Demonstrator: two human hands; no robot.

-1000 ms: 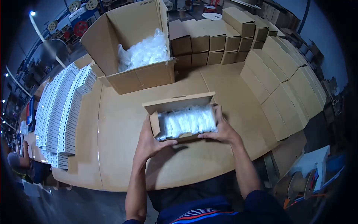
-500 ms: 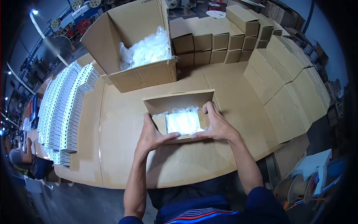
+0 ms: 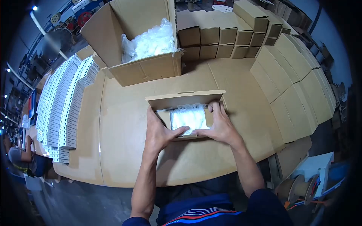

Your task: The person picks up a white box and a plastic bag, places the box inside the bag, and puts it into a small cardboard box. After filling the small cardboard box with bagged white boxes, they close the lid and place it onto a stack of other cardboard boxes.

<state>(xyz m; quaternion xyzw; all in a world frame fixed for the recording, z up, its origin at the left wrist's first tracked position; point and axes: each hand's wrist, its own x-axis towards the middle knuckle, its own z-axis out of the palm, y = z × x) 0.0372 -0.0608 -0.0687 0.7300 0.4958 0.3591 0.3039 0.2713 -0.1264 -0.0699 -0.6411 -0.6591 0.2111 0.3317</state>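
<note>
A small open cardboard box (image 3: 181, 101) rests on the cardboard-covered table in front of me, its lid flap standing up at the back. Clear plastic bags (image 3: 188, 116) fill its middle. My left hand (image 3: 160, 130) presses the left side flap inward, thumb reaching over the front edge. My right hand (image 3: 218, 126) lies on the right side flap, fingers spread over it and touching the bags.
A large open carton (image 3: 139, 41) with clear plastic bags stands behind. Closed brown boxes (image 3: 286, 75) are stacked along the back and right. Rows of white boxes (image 3: 60, 105) line the left. Another person (image 3: 20, 158) sits at far left. Spools (image 3: 298, 186) lie lower right.
Both hands have folded the side flaps in over the bags, so less plastic shows. The lid flap has tilted lower toward the opening.
</note>
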